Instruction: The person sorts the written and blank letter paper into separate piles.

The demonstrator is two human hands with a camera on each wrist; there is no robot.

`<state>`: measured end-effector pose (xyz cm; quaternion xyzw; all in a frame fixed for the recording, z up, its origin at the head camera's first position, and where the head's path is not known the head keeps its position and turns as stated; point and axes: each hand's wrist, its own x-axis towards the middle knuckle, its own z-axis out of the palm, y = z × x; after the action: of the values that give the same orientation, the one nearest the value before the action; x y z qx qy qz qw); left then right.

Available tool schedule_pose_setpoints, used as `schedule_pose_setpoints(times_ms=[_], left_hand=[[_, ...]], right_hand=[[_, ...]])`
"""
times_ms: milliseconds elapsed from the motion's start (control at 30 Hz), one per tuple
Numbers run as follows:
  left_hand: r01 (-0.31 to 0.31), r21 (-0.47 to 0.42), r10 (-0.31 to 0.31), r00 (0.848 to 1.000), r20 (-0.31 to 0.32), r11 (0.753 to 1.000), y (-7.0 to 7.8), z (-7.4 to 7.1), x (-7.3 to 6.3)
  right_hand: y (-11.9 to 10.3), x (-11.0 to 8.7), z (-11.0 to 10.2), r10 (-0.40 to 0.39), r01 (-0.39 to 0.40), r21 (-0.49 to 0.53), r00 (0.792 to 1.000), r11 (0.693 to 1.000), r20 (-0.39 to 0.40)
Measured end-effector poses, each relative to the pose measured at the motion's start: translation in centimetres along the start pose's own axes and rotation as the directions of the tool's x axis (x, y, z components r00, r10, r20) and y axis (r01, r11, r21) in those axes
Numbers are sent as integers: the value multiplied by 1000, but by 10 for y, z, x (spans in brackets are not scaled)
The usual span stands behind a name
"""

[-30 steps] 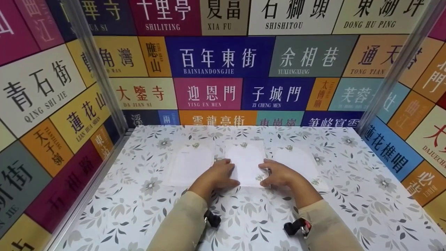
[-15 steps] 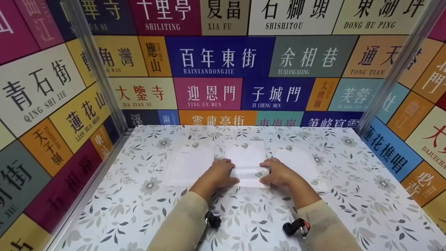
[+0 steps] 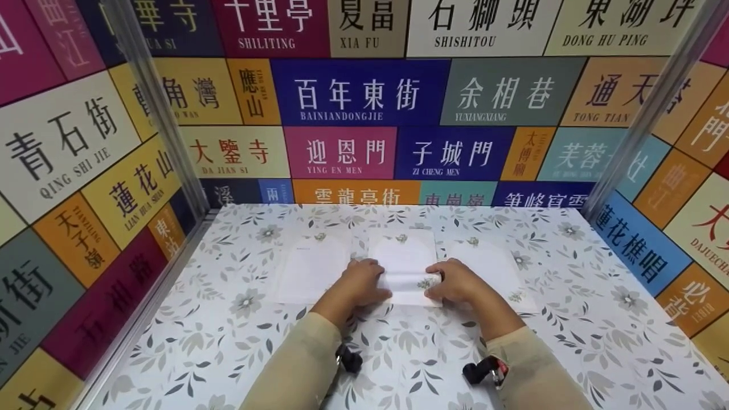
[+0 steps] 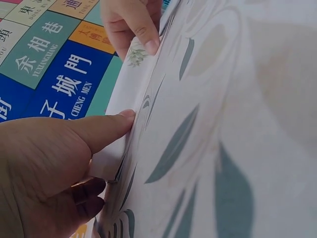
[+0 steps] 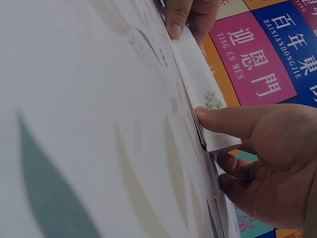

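Observation:
A sheet of letter paper (image 3: 405,256) with printed green sprigs lies in the middle of the table in the head view. My left hand (image 3: 362,283) grips its left side and my right hand (image 3: 454,282) its right side, both near the front end. Between them the paper is bent, with a band running across it. In the left wrist view, the left thumb presses the near edge of the paper (image 4: 118,101), fingers behind. The right wrist view has the right thumb pressing the same edge beside the sprig on the paper (image 5: 193,64), with fingers curled beyond it.
Similar sheets flank the middle one: a left sheet (image 3: 314,270) with a small line of print and a right sheet (image 3: 484,265). All lie on a table (image 3: 398,353) covered in leaf-patterned cloth. Walls of colourful sign panels (image 3: 364,94) enclose the back and sides.
The front part of the middle sheet, flat at first, now bends up with a band across it. My right hand has shifted very slightly left; the left hand stays almost still.

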<state>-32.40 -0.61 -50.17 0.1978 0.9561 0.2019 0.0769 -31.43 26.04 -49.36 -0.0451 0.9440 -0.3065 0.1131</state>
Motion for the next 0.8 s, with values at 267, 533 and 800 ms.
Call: schedule_pose_setpoints(times_ms=[267, 533, 800], left_hand=[[85, -133, -87, 996, -9, 987, 5, 0, 1], [229, -317, -271, 958, -94, 920, 11, -4, 2], [270, -458, -348, 933, -93, 847, 6, -6, 3]], right_hand=[[1, -2, -7, -15, 17, 47, 999, 999, -44], [0, 1, -10, 28, -7, 157, 991, 988, -133], [-2, 3, -7, 95, -38, 303, 980, 952, -176]])
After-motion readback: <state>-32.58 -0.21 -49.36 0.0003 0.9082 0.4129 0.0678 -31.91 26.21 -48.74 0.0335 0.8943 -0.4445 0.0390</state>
